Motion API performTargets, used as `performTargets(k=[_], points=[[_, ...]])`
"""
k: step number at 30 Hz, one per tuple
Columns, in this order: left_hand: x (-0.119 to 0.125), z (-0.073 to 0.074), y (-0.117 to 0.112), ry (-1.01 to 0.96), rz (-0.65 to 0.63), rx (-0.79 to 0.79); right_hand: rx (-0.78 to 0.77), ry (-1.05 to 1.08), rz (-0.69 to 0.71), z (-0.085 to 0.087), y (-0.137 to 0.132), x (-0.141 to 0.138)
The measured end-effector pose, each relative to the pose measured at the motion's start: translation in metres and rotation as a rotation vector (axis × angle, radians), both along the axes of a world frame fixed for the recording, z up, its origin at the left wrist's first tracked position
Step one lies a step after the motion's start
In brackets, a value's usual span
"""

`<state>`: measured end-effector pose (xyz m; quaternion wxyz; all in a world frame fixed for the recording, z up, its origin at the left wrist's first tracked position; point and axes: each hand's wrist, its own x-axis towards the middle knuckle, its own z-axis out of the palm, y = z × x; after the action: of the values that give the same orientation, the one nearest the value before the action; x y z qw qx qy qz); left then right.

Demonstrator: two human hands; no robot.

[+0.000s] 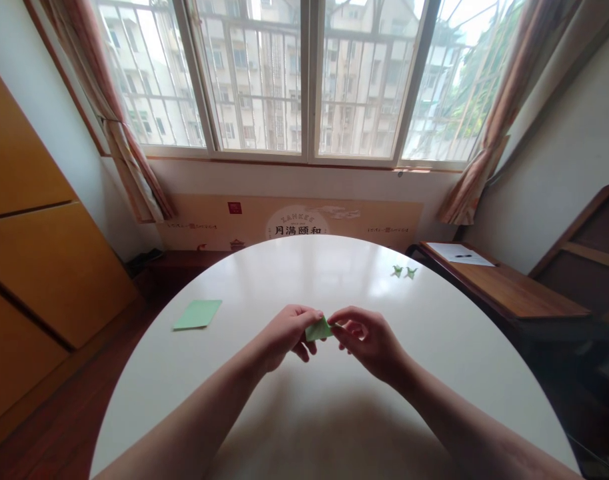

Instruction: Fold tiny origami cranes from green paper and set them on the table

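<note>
Both hands meet above the middle of a round white table point(334, 413). My left hand point(287, 333) pinches the left side of a small folded piece of green paper point(318, 329). My right hand point(367, 340) pinches its right side with thumb and fingertips. The paper is held a little above the tabletop. Most of it is hidden by my fingers.
A stack of green paper squares point(198, 314) lies on the table's left part. Two small folded green paper figures point(403, 271) stand near the far right rim. A wooden side desk point(504, 287) with a sheet and pen is at the right, a wooden cabinet point(39, 267) at the left.
</note>
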<state>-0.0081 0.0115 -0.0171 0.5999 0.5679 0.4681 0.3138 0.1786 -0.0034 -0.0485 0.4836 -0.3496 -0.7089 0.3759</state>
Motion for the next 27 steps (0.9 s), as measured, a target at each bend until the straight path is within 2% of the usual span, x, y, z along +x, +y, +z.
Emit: performTargets(k=[15, 27], points=[[-0.0047, 0.0005, 0.0011, -0.026, -0.039, 0.018, 0.111, -0.075, -0.037, -0.0015, 0.0022, 0.002], [-0.0067, 0.003, 0.001, 0.029, -0.014, 0.168, -0.262, 0.185, 0.154, -0.0007, 0.0042, 0.0011]])
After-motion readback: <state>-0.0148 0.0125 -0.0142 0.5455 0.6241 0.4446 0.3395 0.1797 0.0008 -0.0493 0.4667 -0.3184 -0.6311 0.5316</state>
